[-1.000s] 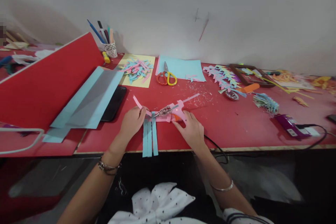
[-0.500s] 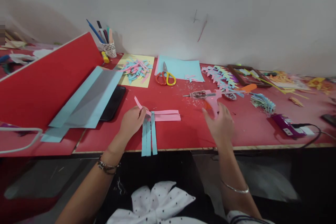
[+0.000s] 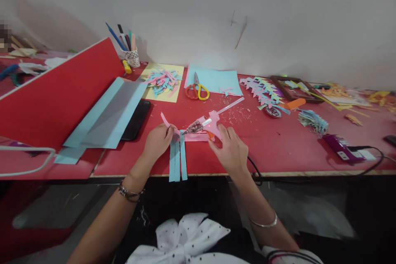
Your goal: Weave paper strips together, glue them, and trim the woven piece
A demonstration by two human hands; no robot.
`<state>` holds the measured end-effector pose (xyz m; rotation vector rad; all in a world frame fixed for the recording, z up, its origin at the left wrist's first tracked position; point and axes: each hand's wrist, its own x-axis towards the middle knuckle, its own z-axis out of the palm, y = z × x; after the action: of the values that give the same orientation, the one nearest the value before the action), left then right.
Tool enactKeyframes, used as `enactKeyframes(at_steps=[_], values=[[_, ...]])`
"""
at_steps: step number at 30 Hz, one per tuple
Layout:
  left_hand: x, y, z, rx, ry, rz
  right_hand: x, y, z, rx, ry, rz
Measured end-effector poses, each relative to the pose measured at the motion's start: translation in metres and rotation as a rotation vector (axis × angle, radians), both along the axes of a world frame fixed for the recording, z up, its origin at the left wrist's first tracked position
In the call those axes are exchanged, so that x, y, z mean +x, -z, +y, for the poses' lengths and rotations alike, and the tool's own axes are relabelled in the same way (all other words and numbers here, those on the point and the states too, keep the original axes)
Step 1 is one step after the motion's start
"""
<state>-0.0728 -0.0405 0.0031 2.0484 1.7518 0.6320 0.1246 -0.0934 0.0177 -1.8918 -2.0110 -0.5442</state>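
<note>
My left hand (image 3: 158, 142) pinches a pink paper strip (image 3: 165, 119) at the left end of a woven bundle. Blue paper strips (image 3: 177, 161) hang down from there toward the table's front edge, and a pink paper strip (image 3: 196, 137) runs off to the right. In my right hand (image 3: 230, 150) is a pink glue gun (image 3: 211, 124) with a clear glue stick (image 3: 231, 105) out of its back. Its nozzle points left, at the top of the blue strips; whether it touches them I cannot tell.
Scissors (image 3: 197, 88) rest on blue sheets (image 3: 219, 78). Cut paper scraps (image 3: 163, 80) lie on a yellow sheet. A black phone (image 3: 137, 121) sits partly under folded blue paper (image 3: 102, 117). A folded paper chain (image 3: 261, 90) and a purple box with a cord (image 3: 342, 148) are to the right.
My right hand has brought the glue gun left and down, from over the open table to the strips. My left hand keeps its pinch at the same spot.
</note>
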Motion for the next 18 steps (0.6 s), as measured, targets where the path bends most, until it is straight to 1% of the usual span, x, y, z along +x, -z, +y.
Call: enactKeyframes(at_steps=[5, 8, 13, 18], values=[[0.0008, -0.0029, -0.0008, -0.021, -0.01, 0.007, -0.0028, -0.0012, 0.0056, -0.122, -0.002, -0.044], [0.0005, -0.0036, -0.001, -0.019, -0.013, 0.011, -0.0044, -0.0024, 0.0072, -0.17, 0.003, -0.052], [0.0001, -0.0033, -0.0011, -0.008, 0.005, -0.025, -0.0047, -0.003, 0.0068, -0.206, -0.002, -0.054], [0.0004, -0.0041, -0.0014, -0.007, 0.0, -0.007, -0.0035, -0.0066, 0.0059, -0.233, -0.018, -0.077]])
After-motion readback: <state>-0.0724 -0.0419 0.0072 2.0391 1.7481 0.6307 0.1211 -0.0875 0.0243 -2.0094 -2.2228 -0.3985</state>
